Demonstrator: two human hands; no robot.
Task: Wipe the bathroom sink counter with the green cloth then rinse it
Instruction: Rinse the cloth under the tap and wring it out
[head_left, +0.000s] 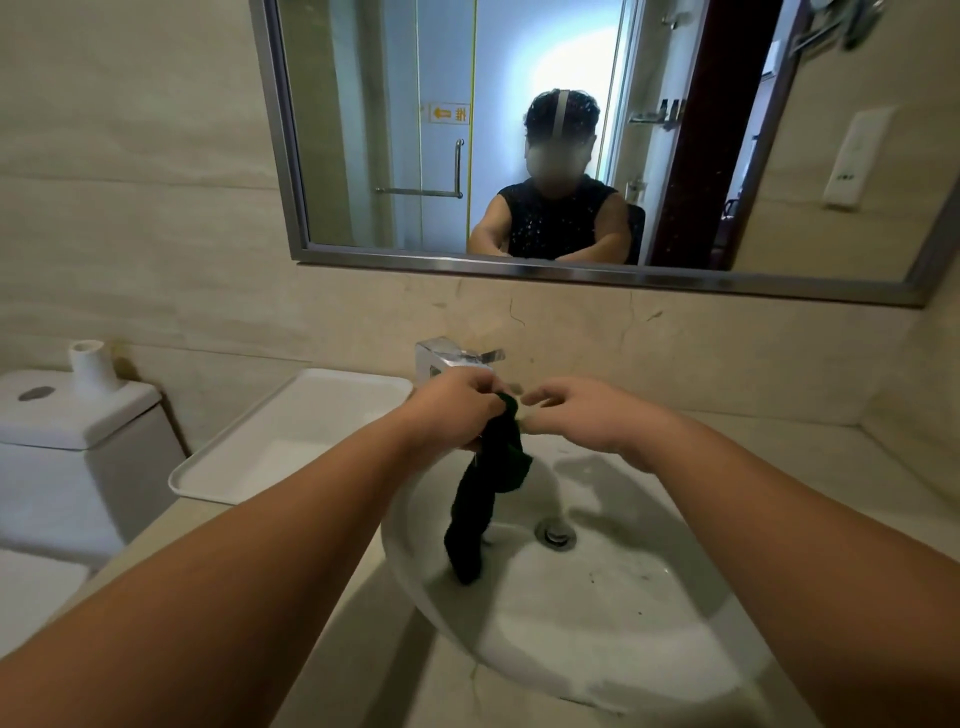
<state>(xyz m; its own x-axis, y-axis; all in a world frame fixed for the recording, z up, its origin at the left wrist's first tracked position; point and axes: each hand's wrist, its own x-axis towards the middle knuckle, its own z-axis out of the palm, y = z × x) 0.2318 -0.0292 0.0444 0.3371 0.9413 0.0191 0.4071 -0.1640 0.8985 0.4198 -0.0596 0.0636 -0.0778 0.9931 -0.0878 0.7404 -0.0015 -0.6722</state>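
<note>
Surface (779, 467): beige, around the sink (597, 623) | tray (291, 431): white, left of sink | cloth (488, 493): dark green, hanging over the basin below the tap (452, 358) | left hand (457, 410): clenched on cloth top | right hand (587, 415): fingers loose, just beside the cloth.

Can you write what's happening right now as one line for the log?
left hand: holds green cloth hanging over sink basin | right hand: open beside the cloth, not gripping | faucet: no water visible | white tray: left of the basin
</note>
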